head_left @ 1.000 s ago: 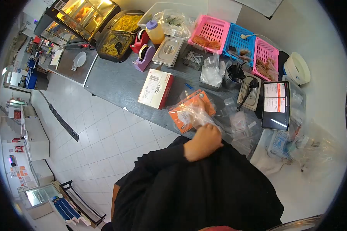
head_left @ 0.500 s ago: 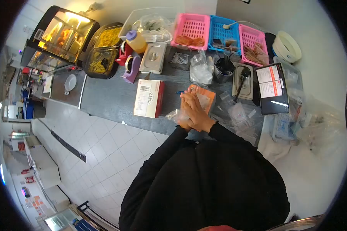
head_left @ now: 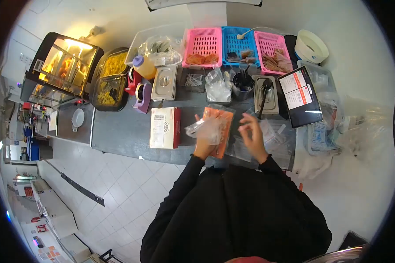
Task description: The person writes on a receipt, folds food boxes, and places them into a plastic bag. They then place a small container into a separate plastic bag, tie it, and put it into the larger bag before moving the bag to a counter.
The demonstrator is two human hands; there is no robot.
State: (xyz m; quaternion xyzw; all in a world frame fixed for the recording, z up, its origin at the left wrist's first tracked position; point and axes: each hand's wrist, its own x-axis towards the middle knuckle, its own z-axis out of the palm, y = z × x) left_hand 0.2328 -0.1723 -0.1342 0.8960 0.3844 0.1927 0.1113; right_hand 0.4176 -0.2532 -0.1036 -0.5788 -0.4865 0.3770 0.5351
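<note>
My left hand is over the near edge of the counter, holding a crumpled clear plastic bag that covers most of its fingers. Behind that hand lies an orange packet with pale print, partly hidden by the plastic. To the right, my right hand is raised apart from it, its fingers loosely bent and spread with nothing between them. A white and red box sits just left of my left hand. Flat clear plastic bags lie beside my right hand.
Pink and blue baskets line the wall. A tablet stands at right, next to a steel container with a black spoon. Tape dispensers, a lidded steel pan and trays of yellow food are left, near a lit warming cabinet.
My hands were pressed together over the orange packet; they have come apart, the right moving right and the left staying with the plastic. The view has tilted slightly upward.
</note>
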